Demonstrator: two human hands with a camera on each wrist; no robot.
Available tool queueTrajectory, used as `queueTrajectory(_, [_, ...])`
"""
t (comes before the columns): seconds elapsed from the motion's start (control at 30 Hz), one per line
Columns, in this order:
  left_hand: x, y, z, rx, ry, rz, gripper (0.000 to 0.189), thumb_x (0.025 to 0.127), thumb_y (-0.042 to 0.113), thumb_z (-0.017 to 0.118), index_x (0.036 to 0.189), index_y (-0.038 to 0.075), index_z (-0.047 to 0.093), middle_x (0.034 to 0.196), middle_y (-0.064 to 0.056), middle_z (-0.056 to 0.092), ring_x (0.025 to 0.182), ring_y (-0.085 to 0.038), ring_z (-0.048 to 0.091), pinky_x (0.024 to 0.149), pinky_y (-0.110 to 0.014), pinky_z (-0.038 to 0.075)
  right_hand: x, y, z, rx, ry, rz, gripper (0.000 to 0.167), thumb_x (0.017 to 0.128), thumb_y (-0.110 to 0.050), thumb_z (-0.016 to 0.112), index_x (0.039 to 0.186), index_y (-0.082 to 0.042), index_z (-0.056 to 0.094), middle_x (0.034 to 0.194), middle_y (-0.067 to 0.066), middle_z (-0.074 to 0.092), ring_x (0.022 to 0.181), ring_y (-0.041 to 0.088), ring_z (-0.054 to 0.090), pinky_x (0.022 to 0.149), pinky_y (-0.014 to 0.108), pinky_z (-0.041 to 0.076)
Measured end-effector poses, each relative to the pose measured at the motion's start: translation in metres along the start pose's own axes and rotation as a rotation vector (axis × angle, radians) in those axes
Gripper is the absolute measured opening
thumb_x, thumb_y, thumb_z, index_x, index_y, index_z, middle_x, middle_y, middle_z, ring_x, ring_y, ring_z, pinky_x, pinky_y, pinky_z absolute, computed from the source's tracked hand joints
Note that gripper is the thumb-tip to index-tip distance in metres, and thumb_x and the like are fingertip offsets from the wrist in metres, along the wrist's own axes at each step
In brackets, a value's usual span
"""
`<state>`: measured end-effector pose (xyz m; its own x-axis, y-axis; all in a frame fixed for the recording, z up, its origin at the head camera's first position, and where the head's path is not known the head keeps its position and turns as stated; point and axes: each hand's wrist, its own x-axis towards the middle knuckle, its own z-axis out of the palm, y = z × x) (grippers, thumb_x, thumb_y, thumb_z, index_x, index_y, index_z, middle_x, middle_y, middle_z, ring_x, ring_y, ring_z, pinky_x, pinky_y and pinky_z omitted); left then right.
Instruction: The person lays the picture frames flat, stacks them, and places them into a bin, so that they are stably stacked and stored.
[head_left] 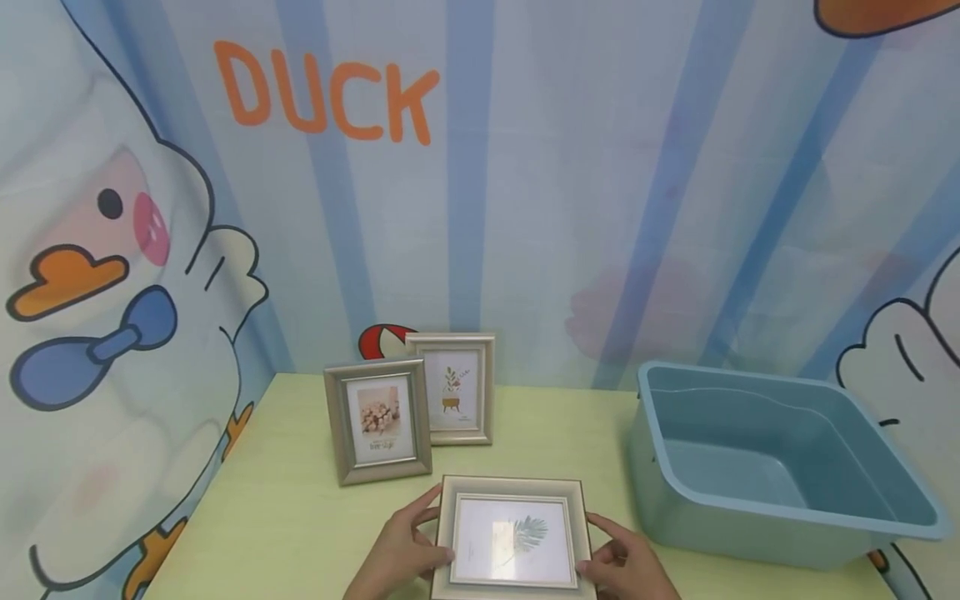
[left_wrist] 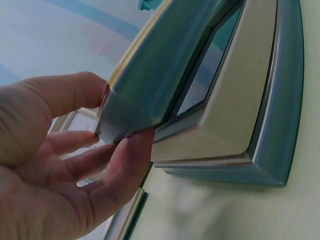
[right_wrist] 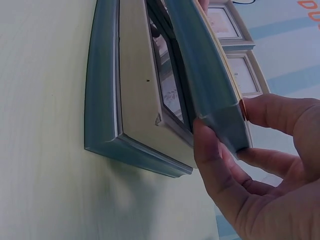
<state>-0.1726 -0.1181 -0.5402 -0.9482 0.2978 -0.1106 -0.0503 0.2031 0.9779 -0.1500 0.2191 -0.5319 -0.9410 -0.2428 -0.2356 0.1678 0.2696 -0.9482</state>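
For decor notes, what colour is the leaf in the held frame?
The leaf is grey-green, clearest in the head view.

The place looks like a small dressed-up corner of a home or studio; the view is too tight to tell which. A creased, blue-striped backdrop (head_left: 555,208) bearing the orange word DUCK (head_left: 330,93) and a large cartoon duck (head_left: 150,358) encloses a pale yellow-green surface (head_left: 277,500), where picture frames (head_left: 512,539) and a plastic tub (head_left: 735,533) add household touches.
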Motion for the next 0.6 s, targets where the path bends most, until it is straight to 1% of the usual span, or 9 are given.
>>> queueTrajectory(0.1, [-0.001,0.002,0.002,0.044,0.027,0.014,0.089,0.071,-0.004,0.074,0.151,-0.005,0.034,0.135,-0.041,0.052,0.060,-0.019,0.069,0.054,-0.034,0.061,0.001,0.002,0.001,-0.008,0.008,0.020,0.079,0.087,-0.011,0.074,0.147,0.014,0.030,0.079,0.005,0.059,0.070,0.018,0.061,0.063,0.038,0.061])
queueTrajectory(0.2, [-0.002,0.004,0.005,0.081,0.050,0.009,0.087,0.071,-0.004,0.073,0.149,-0.007,0.036,0.133,-0.038,0.056,0.059,-0.019,0.070,0.052,-0.033,0.061,0.001,0.003,0.001,-0.026,0.005,0.017,0.078,0.087,-0.010,0.074,0.147,0.015,0.031,0.079,0.006,0.059,0.071,0.018,0.061,0.063,0.038,0.061])
queueTrajectory(0.33, [-0.002,0.006,0.008,0.160,0.088,0.002,0.084,0.069,-0.004,0.073,0.147,-0.008,0.040,0.128,-0.034,0.061,0.055,-0.014,0.066,0.050,-0.028,0.058,0.002,0.001,0.001,-0.089,0.007,-0.009,0.075,0.085,-0.009,0.075,0.143,0.017,0.035,0.077,0.006,0.063,0.071,0.018,0.063,0.062,0.038,0.062])
queueTrajectory(0.43, [-0.002,0.008,0.010,0.237,0.122,0.015,0.083,0.067,-0.004,0.073,0.145,-0.006,0.044,0.125,-0.031,0.065,0.051,-0.010,0.060,0.048,-0.026,0.055,0.003,-0.001,0.002,-0.153,0.020,-0.032,0.073,0.084,-0.006,0.076,0.140,0.018,0.038,0.075,0.006,0.065,0.071,0.018,0.063,0.063,0.036,0.062])
queueTrajectory(0.5, [-0.002,0.009,0.011,0.287,0.147,0.022,0.082,0.066,-0.003,0.073,0.144,-0.005,0.047,0.122,-0.028,0.067,0.050,-0.008,0.057,0.050,-0.025,0.052,0.003,-0.002,0.002,-0.172,0.029,-0.033,0.072,0.083,-0.005,0.076,0.140,0.019,0.039,0.074,0.006,0.065,0.071,0.018,0.063,0.063,0.036,0.062])
queueTrajectory(0.6, [-0.002,0.011,0.013,0.352,0.171,0.023,0.081,0.065,0.000,0.075,0.142,-0.003,0.051,0.119,-0.024,0.070,0.052,-0.007,0.055,0.056,-0.025,0.050,0.004,-0.003,0.004,-0.167,0.035,-0.011,0.072,0.083,-0.004,0.076,0.140,0.018,0.039,0.075,0.006,0.064,0.070,0.018,0.063,0.061,0.037,0.062])
